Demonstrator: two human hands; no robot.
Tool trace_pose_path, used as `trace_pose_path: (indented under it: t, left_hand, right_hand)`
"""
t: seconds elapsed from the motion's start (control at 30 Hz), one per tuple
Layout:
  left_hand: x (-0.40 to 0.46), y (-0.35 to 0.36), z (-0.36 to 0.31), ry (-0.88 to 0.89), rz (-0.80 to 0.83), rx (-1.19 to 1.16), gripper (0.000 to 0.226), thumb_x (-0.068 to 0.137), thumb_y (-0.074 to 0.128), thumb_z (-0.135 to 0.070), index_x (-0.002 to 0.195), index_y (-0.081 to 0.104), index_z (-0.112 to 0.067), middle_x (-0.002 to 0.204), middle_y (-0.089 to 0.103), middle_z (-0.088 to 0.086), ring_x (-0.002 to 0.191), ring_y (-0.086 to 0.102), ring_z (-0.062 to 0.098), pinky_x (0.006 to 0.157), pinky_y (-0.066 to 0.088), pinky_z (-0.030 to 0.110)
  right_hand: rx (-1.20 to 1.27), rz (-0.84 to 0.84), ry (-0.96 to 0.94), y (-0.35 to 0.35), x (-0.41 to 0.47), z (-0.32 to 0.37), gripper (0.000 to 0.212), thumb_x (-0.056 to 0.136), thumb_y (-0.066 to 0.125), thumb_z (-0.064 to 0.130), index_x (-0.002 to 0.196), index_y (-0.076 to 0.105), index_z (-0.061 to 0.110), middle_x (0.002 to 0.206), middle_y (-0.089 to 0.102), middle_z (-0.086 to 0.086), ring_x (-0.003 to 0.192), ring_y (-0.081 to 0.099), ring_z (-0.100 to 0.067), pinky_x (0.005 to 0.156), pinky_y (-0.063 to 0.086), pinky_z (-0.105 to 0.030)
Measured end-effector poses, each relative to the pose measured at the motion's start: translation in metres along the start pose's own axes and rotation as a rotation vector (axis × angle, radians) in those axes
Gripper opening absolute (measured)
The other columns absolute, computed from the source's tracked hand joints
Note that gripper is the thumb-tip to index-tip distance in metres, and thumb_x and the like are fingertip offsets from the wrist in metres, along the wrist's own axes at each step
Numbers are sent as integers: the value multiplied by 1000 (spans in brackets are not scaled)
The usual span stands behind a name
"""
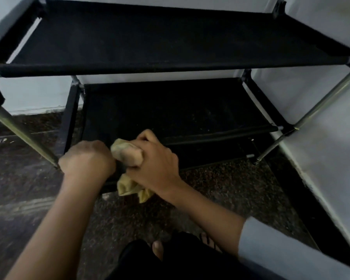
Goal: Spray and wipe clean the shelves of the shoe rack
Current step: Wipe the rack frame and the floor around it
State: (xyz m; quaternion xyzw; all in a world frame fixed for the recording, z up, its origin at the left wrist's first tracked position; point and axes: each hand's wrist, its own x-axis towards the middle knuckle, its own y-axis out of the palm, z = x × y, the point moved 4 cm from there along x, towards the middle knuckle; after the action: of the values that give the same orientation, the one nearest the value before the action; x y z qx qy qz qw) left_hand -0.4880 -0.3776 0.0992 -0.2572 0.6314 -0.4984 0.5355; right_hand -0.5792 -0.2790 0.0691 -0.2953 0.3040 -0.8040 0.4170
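1. The rack (311, 110) is a frame of thin metal tubes with black joints, carrying flat black fabric shelves.
2. The upper shelf (150, 41) is a taut, matte sheet with faint dusty specks.
3. The lower shelf (170, 110) lies in shadow beneath it, also black cloth with pale flecks.
4. The cloth (127, 153) is soft, yellow-beige and crumpled into a wad at the lower shelf's front edge, one end hanging down.
5. The right hand (156, 164) grips the cloth, fingers wrapped round it.
6. The left hand (87, 158) is clenched just beside the cloth; whether it holds anything cannot be told.
7. The floor (220, 188) is dark speckled stone.
8. The walls (311, 37) behind and to the right are plain and pale.
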Motion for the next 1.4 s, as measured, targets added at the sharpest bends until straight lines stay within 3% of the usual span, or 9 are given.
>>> trace_pose_path:
  t: [0.23, 0.4, 0.5, 0.6, 0.7, 0.93, 1.1, 1.3, 1.4]
  left_hand:
    - [-22, 21, -30, -161, -42, -167, 103, 87, 60, -47, 143, -2, 13, 153, -6, 30, 143, 0, 41, 113, 19, 43]
    - [-21, 27, -87, 393, -244, -166, 85, 95, 46, -43, 148, -6, -1, 156, -11, 20, 145, -8, 32, 117, 4, 37]
    - [-28, 38, -121, 714, -212, -241, 61, 99, 40, -28, 151, 7, -23, 159, 1, -4, 146, 3, 15, 116, 10, 29]
    - [-30, 40, -126, 695, -291, -333, 49, 97, 43, -16, 144, 36, -27, 150, 36, -6, 135, 38, 16, 106, 39, 36]
    - [-32, 37, -125, 691, -393, -304, 45, 92, 52, -6, 133, 54, -22, 138, 52, -2, 125, 51, 19, 95, 49, 38]
    - [-35, 36, -127, 667, -439, -343, 39, 92, 54, -2, 127, 59, -18, 132, 56, -1, 123, 53, 18, 96, 46, 34]
    - [-33, 34, -126, 630, -425, -387, 33, 90, 59, -5, 120, 64, -16, 122, 64, 3, 112, 61, 22, 86, 51, 36]
    - [-36, 34, -125, 619, -417, -422, 32, 89, 59, -2, 118, 66, -14, 117, 66, 7, 109, 63, 25, 86, 53, 39]
    - [-36, 33, -124, 637, -440, -431, 30, 87, 61, 1, 114, 68, -11, 114, 67, 7, 106, 64, 25, 85, 51, 38]
  right_hand:
    - [-2, -350, 461, -96, -41, -133, 37, 66, 82, 36, 99, 66, 33, 122, 36, 11, 89, 64, -28, 74, 44, -34]
    - [89, -553, 653, -118, -48, -163, 38, 68, 80, 32, 84, 46, 36, 104, 55, 5, 95, 62, -31, 75, 42, -35]
    - [79, -575, 566, -78, -45, -123, 33, 68, 73, 35, 87, 47, 33, 90, 61, 9, 85, 63, -22, 63, 37, -28]
    - [63, -392, 301, -57, -38, -97, 26, 71, 69, 40, 94, 61, 29, 91, 46, 16, 68, 53, -6, 53, 30, -21]
    - [14, -333, 230, -75, -39, -117, 38, 68, 68, 40, 104, 65, 31, 97, 48, 15, 71, 57, -8, 54, 38, -23]
    - [71, -716, 648, -153, -65, -210, 42, 57, 66, 42, 98, 59, 32, 97, 62, 7, 89, 64, -29, 73, 45, -33]
    - [191, -867, 841, -164, -61, -217, 37, 70, 75, 27, 101, 56, 31, 100, 61, 0, 97, 61, -33, 74, 36, -30]
    - [163, -522, 487, -103, -55, -146, 24, 70, 73, 26, 90, 59, 27, 98, 53, 14, 76, 61, -18, 61, 37, -26]
    - [190, -478, 538, -115, -54, -158, 31, 64, 69, 34, 93, 59, 35, 95, 50, 18, 76, 58, -14, 64, 36, -26]
